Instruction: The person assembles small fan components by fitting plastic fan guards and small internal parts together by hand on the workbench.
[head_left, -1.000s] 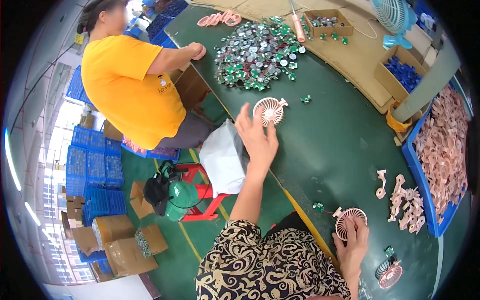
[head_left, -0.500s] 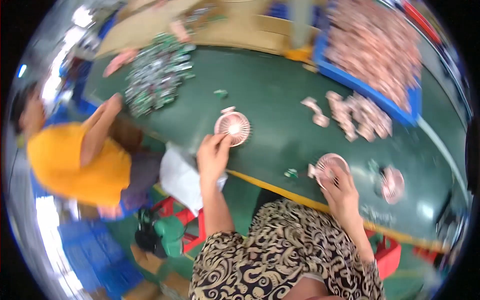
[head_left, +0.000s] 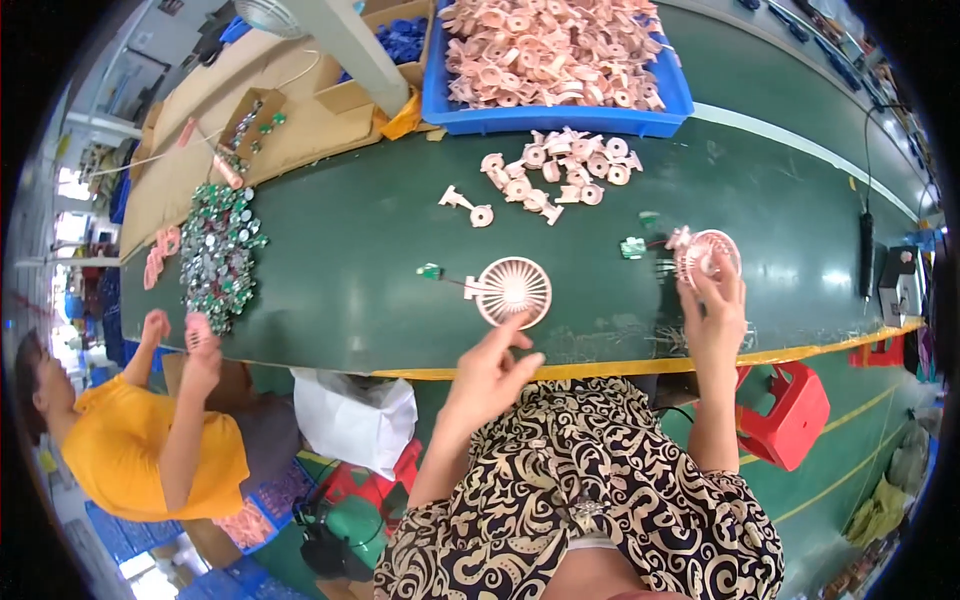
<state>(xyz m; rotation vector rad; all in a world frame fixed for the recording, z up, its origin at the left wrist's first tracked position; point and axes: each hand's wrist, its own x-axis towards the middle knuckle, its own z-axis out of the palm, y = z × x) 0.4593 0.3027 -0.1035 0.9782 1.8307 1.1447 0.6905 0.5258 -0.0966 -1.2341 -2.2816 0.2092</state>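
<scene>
A pink fan cage (head_left: 515,285) is laid on the green table (head_left: 340,310), its near rim touched by the loosely opened left hand (head_left: 488,378). A second cage (head_left: 706,243) is gripped by the right hand (head_left: 716,325). If either were lifted or dragged sharply, its thin wire could be strained loose from its small board. Both stems are pointed left; the first cage's long axis is aligned roughly with the near table edge.
</scene>
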